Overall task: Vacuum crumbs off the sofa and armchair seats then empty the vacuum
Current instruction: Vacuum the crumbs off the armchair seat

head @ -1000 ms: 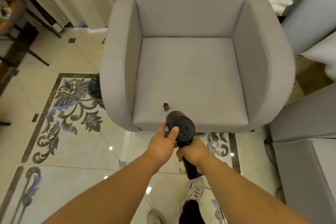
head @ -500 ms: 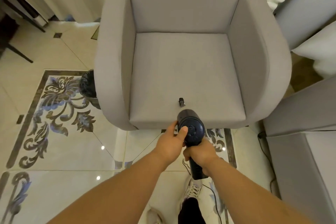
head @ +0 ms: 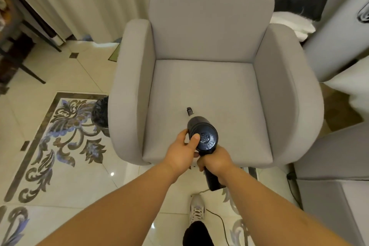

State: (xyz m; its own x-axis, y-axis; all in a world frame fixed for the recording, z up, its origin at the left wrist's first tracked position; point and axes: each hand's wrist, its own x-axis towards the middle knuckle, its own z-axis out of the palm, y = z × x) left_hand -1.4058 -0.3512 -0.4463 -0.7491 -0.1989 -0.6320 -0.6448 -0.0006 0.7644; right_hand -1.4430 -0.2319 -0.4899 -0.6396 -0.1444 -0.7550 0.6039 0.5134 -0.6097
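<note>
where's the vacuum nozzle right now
In the head view, the black handheld vacuum's narrow nozzle sits on the grey fabric armchair's seat, front-centre.

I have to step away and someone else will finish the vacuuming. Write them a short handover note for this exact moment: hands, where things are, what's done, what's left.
Left hand: grips the round rear body of the handheld vacuum, thumb on its back cap.
Right hand: wrapped round the vacuum's handle.
Vacuum: its nozzle is on the front middle of the armchair seat, pointing toward the backrest.
A cord trails on the floor by your foot.
Done: cannot tell how much of the seat is covered; no crumbs show at this sharpness.
Left: finish the armchair seat, check the sofa, then empty the vacuum.
</note>
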